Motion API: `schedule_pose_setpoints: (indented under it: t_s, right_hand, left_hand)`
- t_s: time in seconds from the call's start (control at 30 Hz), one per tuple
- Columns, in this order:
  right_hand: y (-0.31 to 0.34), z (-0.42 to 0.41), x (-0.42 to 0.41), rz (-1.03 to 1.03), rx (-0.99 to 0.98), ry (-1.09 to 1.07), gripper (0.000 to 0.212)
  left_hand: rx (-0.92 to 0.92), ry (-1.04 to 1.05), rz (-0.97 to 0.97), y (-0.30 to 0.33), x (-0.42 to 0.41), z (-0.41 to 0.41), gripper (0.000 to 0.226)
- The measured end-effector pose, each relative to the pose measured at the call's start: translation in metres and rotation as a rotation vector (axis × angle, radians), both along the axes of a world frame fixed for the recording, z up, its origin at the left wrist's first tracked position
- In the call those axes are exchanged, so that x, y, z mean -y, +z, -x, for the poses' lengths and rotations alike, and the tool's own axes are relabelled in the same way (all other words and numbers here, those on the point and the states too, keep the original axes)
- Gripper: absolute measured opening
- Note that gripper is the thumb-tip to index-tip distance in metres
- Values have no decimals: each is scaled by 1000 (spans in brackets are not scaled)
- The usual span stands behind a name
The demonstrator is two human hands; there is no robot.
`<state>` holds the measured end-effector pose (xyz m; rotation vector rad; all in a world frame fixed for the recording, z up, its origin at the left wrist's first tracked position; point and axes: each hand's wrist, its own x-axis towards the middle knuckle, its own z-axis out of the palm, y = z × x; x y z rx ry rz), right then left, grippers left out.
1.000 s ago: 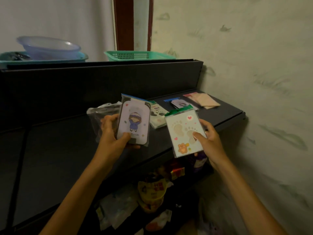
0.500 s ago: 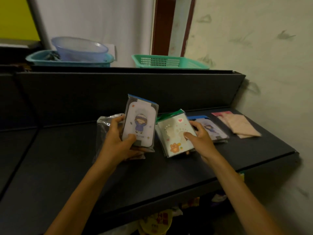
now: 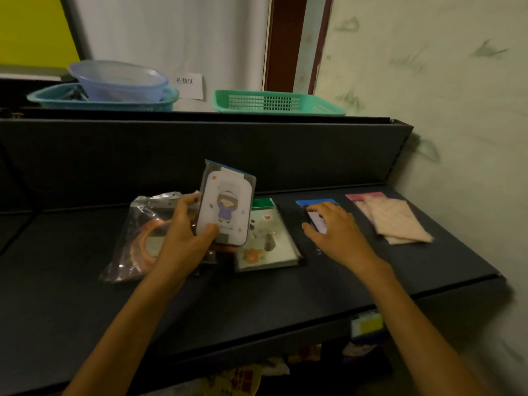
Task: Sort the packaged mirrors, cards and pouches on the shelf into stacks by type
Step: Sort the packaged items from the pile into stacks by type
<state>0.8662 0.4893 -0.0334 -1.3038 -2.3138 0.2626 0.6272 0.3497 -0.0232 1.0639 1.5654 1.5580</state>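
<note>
The blue-topped mirror pack (image 3: 225,202) with the cartoon girl stands upright in the left hand (image 3: 183,238), thumb and fingers clamped around its lower edge, likely kept raised for matching. Its twin, the blue-topped pack (image 3: 315,212), lies on the shelf (image 3: 285,304) under the right hand (image 3: 337,232), whose loosely spread fingers rest on it. Between them sits the green-topped card stack (image 3: 265,241); pink pouches (image 3: 391,218) lie rightmost, a clear bag (image 3: 143,238) leftmost.

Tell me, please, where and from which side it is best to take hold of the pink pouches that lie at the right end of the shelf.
Probably take the pink pouches at their near, lower edge, coming from the front. They lie flat on the shelf, overlapping, and that edge faces the person with bare shelf before it. The right hand is nearest.
</note>
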Motion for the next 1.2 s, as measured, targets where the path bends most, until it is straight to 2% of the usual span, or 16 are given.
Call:
schedule_pose_setpoints:
  t_s: [0.17,0.47,0.7,0.93,1.03,1.2]
  right_hand:
    - [4,-57,-31,36,65,21,42]
    - [-1,-129,-80,10,-56,79,36]
    - [-5,-159,-104,-7,-156,166,27]
    - [-2,-168,-113,-16,-185,186,25]
    - [-3,-170,-116,-28,-187,193,25]
    - [-4,-164,-115,3,-194,205,25]
  left_hand:
    - [32,6,25,1,-33,-50,56]
    - [69,138,140,-14,-85,-146,52]
    - [-152,175,154,-6,-112,-181,52]
    - [-89,122,268,-10,-132,-203,52]
    - [-243,140,357,-9,-133,-205,55]
    - [-676,176,439,-1,-123,-198,60]
